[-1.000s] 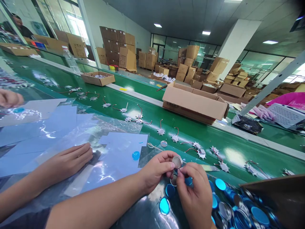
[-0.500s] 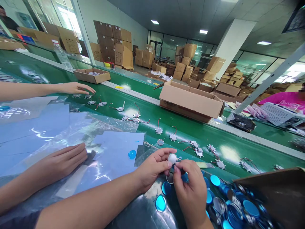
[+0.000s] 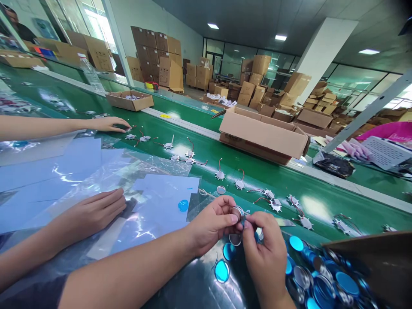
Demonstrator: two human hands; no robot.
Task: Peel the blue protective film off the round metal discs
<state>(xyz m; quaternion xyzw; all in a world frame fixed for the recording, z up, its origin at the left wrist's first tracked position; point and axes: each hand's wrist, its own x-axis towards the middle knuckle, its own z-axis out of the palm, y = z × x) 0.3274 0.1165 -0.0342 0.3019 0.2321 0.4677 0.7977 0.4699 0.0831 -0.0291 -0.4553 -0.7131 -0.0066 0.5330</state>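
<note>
My left hand [image 3: 212, 225] pinches a small round metal disc [image 3: 237, 212] between thumb and fingers, its shiny face tilted. Thumb and forefinger of my right hand [image 3: 267, 249] are pressed together at the disc's right edge; what they grip there is too small to make out. Under my hands on the dark surface lie a bright blue-faced disc [image 3: 222, 271], a second blue disc [image 3: 229, 251] and a silver ring-edged disc [image 3: 235, 239]. A heap of blue and silver discs [image 3: 322, 274] spills from a cardboard box [image 3: 380, 257] at the right.
On the green belt [image 3: 199, 176] are several white toothed parts [image 3: 240, 184] with red wires. A co-worker's hand [image 3: 112, 124] touches parts at the left; another hand [image 3: 99, 210] rests on plastic-covered blue sheets [image 3: 157, 189]. An open carton [image 3: 264, 135] stands beyond the belt.
The disc in my left hand has turned from a pale, whitish face to a darker, reflective one. The co-worker's far hand has lowered onto a part. The view has shifted slightly.
</note>
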